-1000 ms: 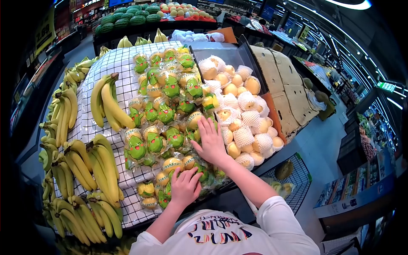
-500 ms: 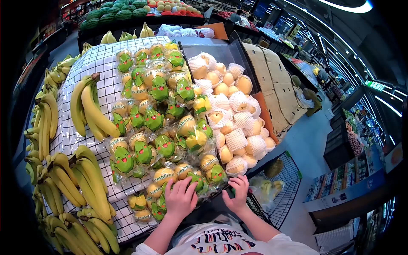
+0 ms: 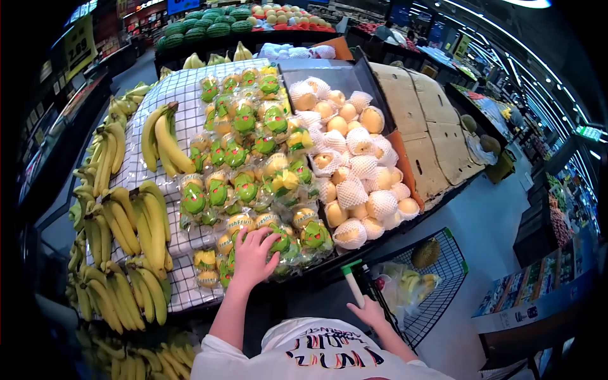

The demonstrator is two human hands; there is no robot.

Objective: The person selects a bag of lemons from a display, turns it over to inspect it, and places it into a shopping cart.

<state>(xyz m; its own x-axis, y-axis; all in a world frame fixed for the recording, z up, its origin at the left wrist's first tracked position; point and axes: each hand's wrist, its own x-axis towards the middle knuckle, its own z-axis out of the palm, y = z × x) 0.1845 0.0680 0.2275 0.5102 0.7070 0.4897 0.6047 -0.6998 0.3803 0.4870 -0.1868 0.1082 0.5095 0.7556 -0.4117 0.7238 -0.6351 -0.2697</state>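
My left hand (image 3: 253, 256) lies with its fingers spread on a clear bag of yellow fruit with green cartoon labels (image 3: 278, 240), at the near edge of a heap of such bags (image 3: 244, 158). Low at the right, my right hand (image 3: 370, 311) is curled around the white, green-tipped handle (image 3: 352, 282) of a shopping cart (image 3: 446, 278). To the right of the bags, net-wrapped pears (image 3: 358, 190) fill a grey tray.
Banana bunches (image 3: 158, 139) lie on a checkered cloth (image 3: 183, 88) and hang along the left edge of the stand. Flat cardboard (image 3: 430, 126) covers the stand's right side. The cart holds a durian (image 3: 425, 253) and bagged fruit. Watermelons (image 3: 209, 25) are stacked behind. The aisle floor is at right.
My right hand left the fruit bags, dropped to the cart's edge, then took the handle. My left hand shifted slightly up and left on the bags. The view tilted.
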